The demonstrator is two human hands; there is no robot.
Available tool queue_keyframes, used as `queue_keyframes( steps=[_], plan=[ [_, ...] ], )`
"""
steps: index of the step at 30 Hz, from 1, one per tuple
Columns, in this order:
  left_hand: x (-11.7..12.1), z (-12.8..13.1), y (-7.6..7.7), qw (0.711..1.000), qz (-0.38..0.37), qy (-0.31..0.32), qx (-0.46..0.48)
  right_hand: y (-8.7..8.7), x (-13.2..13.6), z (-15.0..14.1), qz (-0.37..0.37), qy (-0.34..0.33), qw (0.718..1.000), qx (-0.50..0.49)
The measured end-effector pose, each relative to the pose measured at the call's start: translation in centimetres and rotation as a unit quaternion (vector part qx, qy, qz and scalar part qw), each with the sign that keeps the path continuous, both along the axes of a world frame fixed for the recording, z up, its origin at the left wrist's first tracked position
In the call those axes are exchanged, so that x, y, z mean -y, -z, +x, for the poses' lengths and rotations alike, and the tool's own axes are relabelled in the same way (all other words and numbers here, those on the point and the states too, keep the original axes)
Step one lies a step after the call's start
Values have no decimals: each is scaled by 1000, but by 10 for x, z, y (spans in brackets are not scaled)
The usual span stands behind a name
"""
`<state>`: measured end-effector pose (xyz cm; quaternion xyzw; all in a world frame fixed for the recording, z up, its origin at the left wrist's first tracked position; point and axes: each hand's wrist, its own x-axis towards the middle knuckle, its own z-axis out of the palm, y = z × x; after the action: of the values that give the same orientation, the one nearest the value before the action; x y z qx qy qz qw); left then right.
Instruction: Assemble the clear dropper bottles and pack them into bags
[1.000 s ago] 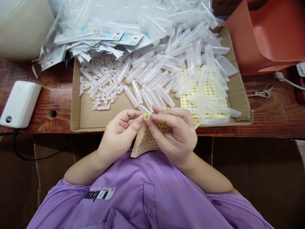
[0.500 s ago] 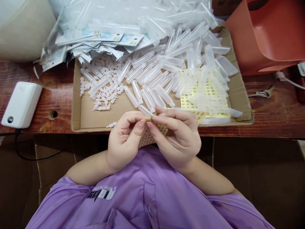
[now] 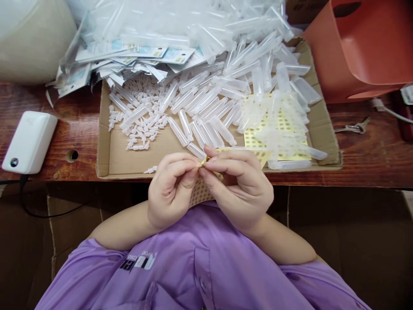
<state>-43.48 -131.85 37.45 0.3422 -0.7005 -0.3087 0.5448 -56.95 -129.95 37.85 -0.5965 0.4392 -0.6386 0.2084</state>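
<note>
My left hand (image 3: 172,189) and my right hand (image 3: 240,183) meet at the tray's front edge, fingertips pinched together. Between them is a sticker sheet (image 3: 202,191) printed with rows of small dark marks; its top edge is bent where both hands pinch it. Whether a single sticker is being lifted is too small to tell. Just beyond the fingertips lies a clear plastic tube (image 3: 195,150). More translucent tubes (image 3: 206,101) and a heap of small white tips (image 3: 145,125) fill the cardboard tray (image 3: 124,163). Yellow sticker sheets (image 3: 251,142) lie at its right, partly under tubes.
At the back, a clear bag of tubes (image 3: 180,21) and printed cards (image 3: 176,55) are piled on the tray. A red bin (image 3: 335,56) stands right, near keys (image 3: 355,127). To the left are a white power bank (image 3: 30,140) and a pale round container (image 3: 35,43).
My hands have shifted slightly, and the bent sheet edge between the fingertips shows more. The tube beyond them has not visibly moved.
</note>
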Motion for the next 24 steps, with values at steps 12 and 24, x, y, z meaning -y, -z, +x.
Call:
queue_keyframes(
  steps=[12, 24],
  plan=[
    [3, 8, 0, 996, -76, 24, 47, -2, -1, -3, 40, -44, 998, 30],
    [5, 11, -1, 993, -85, 36, 67, -5, -1, -6, 57, -78, 994, 46]
  ],
)
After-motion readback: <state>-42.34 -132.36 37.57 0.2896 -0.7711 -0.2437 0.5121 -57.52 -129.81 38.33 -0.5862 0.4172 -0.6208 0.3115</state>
